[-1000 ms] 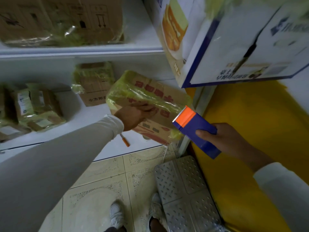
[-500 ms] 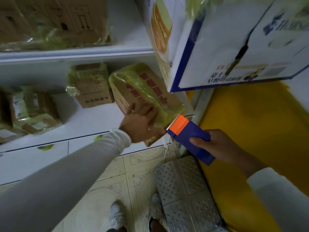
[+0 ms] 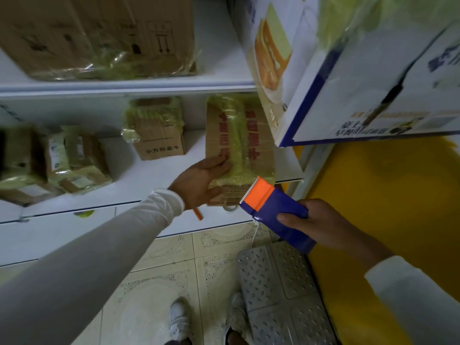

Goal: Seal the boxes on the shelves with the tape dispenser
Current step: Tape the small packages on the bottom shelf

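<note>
A brown box with red lettering (image 3: 251, 145), banded with yellowish tape, lies flat on the lower white shelf (image 3: 154, 180), its near end over the shelf's front edge. My left hand (image 3: 202, 179) rests on its near left corner with the fingers laid flat on top. My right hand (image 3: 321, 224) grips a blue tape dispenser with an orange toothed head (image 3: 271, 210). The head sits just off the box's near right corner. A thin strip of tape hangs below the dispenser.
A small taped brown box (image 3: 156, 131) stands left of the lettered box; several more taped boxes (image 3: 49, 160) sit further left. A large brown carton (image 3: 99, 38) fills the upper shelf. A white-and-blue carton (image 3: 361, 70) overhangs at right. An orange pen (image 3: 198, 214) and a grey metal step (image 3: 281, 290) lie below.
The lettered box went from being held tilted in the air to lying flat on the lower shelf, pushed back by my left hand. The dispenser stayed near its right corner.
</note>
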Available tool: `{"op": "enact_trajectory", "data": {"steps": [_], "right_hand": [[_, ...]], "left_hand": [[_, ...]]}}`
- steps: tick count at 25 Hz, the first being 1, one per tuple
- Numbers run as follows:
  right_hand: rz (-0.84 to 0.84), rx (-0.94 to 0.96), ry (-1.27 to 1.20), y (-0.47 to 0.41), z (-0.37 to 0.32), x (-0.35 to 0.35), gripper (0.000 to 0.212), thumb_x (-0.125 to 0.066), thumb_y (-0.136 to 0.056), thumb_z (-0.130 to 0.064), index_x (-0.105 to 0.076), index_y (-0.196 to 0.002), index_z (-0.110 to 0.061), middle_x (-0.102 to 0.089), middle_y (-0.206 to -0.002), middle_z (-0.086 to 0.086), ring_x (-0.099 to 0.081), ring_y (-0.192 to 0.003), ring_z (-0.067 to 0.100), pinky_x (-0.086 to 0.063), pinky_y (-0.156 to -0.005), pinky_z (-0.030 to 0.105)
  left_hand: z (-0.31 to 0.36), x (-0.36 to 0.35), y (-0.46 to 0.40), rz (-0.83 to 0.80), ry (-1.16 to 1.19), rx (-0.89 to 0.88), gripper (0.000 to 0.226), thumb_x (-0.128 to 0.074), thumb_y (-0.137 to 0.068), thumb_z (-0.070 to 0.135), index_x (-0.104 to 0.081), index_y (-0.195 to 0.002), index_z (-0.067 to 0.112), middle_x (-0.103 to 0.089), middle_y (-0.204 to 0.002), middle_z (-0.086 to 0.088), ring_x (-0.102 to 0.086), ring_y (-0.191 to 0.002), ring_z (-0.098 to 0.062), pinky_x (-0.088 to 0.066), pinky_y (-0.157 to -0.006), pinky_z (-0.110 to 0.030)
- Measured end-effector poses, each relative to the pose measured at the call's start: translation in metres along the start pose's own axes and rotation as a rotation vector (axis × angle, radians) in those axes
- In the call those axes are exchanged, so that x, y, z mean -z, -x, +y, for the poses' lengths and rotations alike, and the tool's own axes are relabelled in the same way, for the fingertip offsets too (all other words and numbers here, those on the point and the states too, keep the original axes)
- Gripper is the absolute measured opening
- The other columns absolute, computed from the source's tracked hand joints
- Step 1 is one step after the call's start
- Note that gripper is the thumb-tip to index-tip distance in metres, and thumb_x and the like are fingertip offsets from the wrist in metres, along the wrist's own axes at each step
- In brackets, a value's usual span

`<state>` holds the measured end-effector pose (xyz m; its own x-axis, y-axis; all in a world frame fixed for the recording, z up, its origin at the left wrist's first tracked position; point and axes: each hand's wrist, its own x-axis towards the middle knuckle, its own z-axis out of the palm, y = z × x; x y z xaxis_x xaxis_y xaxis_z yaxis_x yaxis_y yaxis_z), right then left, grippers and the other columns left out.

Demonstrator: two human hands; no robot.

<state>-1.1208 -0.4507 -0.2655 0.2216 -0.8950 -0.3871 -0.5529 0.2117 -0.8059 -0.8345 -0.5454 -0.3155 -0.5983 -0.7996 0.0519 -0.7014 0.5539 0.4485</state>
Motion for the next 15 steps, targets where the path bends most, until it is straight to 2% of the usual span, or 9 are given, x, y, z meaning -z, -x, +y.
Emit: {"op": "enact_trajectory", "data": {"steps": [1, 3, 5, 6, 8, 10, 11, 14, 15], "right_hand": [[-0.036, 0.015, -0.023, -0.001, -0.002, -0.002, 0.023, -0.069, -0.077, -0.052, -0.064, -0.06, -0.036, -0.064, -0.057, -0.006, -0.059, -0.05, 0.006, -0.037, -0.048, 0.015], [-0.079, 0.044, -0.012, -0.007, -0.005, -0.007, 0.025, -0.072, -0.079, -0.049, -0.068, -0.073, -0.025, -0.071, -0.068, 0.003, -0.066, -0.06, 0.013, -0.043, -0.052, 0.019], [-0.097, 0.075, 0.046, -0.014, -0.012, -0.015, 0.039, -0.072, -0.076, -0.053, -0.069, -0.081, -0.014, -0.073, -0.076, 0.006, -0.07, -0.066, 0.018, -0.046, -0.053, 0.02], [-0.11, 0.087, 0.062, -0.017, -0.017, -0.019, 0.043, -0.072, -0.074, -0.056, -0.069, -0.084, -0.015, -0.074, -0.079, 0.004, -0.071, -0.069, 0.018, -0.049, -0.054, 0.021], [-0.148, 0.117, 0.056, -0.022, -0.028, -0.027, 0.034, -0.072, -0.076, -0.056, -0.071, -0.087, -0.024, -0.076, -0.084, -0.004, -0.072, -0.074, 0.012, -0.053, -0.058, 0.021], [-0.19, 0.157, 0.05, -0.025, -0.038, -0.035, 0.012, -0.072, -0.08, -0.051, -0.07, -0.085, -0.04, -0.075, -0.086, -0.016, -0.071, -0.076, 0.001, -0.049, -0.056, 0.01], [-0.208, 0.176, 0.058, -0.025, -0.042, -0.038, 0.004, -0.072, -0.081, -0.049, -0.069, -0.083, -0.047, -0.073, -0.085, -0.022, -0.069, -0.076, -0.004, -0.046, -0.056, 0.006], [-0.226, 0.198, 0.09, -0.029, -0.05, -0.046, 0.008, -0.072, -0.08, -0.049, -0.066, -0.079, -0.053, -0.071, -0.081, -0.026, -0.067, -0.072, -0.007, -0.044, -0.055, 0.004], [-0.232, 0.198, 0.091, -0.031, -0.051, -0.047, 0.007, -0.072, -0.079, -0.049, -0.066, -0.079, -0.053, -0.071, -0.082, -0.026, -0.068, -0.073, -0.006, -0.045, -0.056, 0.005]], "left_hand": [[0.004, 0.0, 0.007, 0.067, 0.111, 0.024, 0.054, -0.063, -0.09, 0.026, -0.046, -0.139, 0.013, -0.038, -0.149, -0.005, -0.038, -0.136, -0.021, -0.028, -0.114, -0.029], [0.01, 0.003, 0.02, 0.165, 0.255, 0.042, 0.041, -0.059, -0.092, 0.026, -0.055, -0.131, 0.014, -0.051, -0.139, -0.002, -0.047, -0.127, -0.02, -0.036, -0.108, -0.03], [0.013, 0.006, 0.031, 0.185, 0.325, 0.062, 0.037, -0.056, -0.094, 0.024, -0.058, -0.128, 0.013, -0.057, -0.131, -0.004, -0.052, -0.12, -0.02, -0.04, -0.103, -0.031], [0.014, 0.008, 0.035, 0.166, 0.388, 0.1, 0.035, -0.055, -0.094, 0.023, -0.057, -0.127, 0.012, -0.06, -0.127, -0.005, -0.055, -0.116, -0.02, -0.044, -0.1, -0.035], [0.013, 0.013, 0.044, 0.081, 0.572, 0.196, 0.032, -0.051, -0.097, 0.019, -0.056, -0.128, 0.013, -0.062, -0.122, -0.005, -0.059, -0.109, -0.021, -0.051, -0.089, -0.05], [0.011, 0.017, 0.054, 0.001, 0.688, 0.21, 0.028, -0.045, -0.099, 0.015, -0.057, -0.125, 0.019, -0.065, -0.116, -0.007, -0.061, -0.104, -0.025, -0.053, -0.081, -0.055], [0.01, 0.017, 0.059, -0.018, 0.736, 0.208, 0.027, -0.044, -0.1, 0.014, -0.059, -0.12, 0.023, -0.066, -0.111, -0.007, -0.062, -0.1, -0.024, -0.054, -0.08, -0.052], [0.006, 0.017, 0.068, 0.008, 0.841, 0.261, 0.024, -0.046, -0.099, 0.011, -0.063, -0.108, 0.024, -0.068, -0.094, 0.0, -0.063, -0.083, -0.011, -0.054, -0.073, -0.035], [0.005, 0.017, 0.069, 0.019, 0.862, 0.299, 0.021, -0.047, -0.098, 0.01, -0.065, -0.104, 0.019, -0.068, -0.09, -0.004, -0.062, -0.08, -0.013, -0.055, -0.072, -0.038]]}}
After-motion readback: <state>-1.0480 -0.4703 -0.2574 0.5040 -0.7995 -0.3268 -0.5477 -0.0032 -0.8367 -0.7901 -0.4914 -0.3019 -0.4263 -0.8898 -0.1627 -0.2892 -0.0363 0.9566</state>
